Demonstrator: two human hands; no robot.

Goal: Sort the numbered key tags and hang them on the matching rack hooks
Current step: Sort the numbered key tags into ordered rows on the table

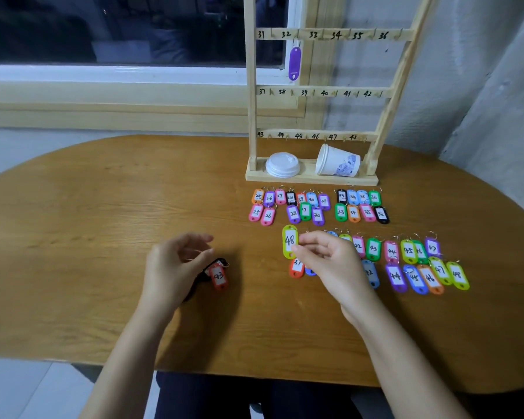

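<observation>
The right hand [330, 261] pinches a yellow-green plastic key tag marked 48 [290, 241] between thumb and fingertips, upright, just above the oval wooden table [103, 207]; the left hand [176, 267] hovers with fingers loosely curled, grasping nothing, just beside a red plastic tag marked 43 [219, 276] that lies on a black tag [208, 272]. Rows of coloured numbered tags [362, 205] lie before the tall wooden rack with numbered hooks [251, 116]; a purple tag [294, 63] hangs near hook 32; a tipped white paper cup [338, 161] and stacked white lids [282, 165] rest on its base.
</observation>
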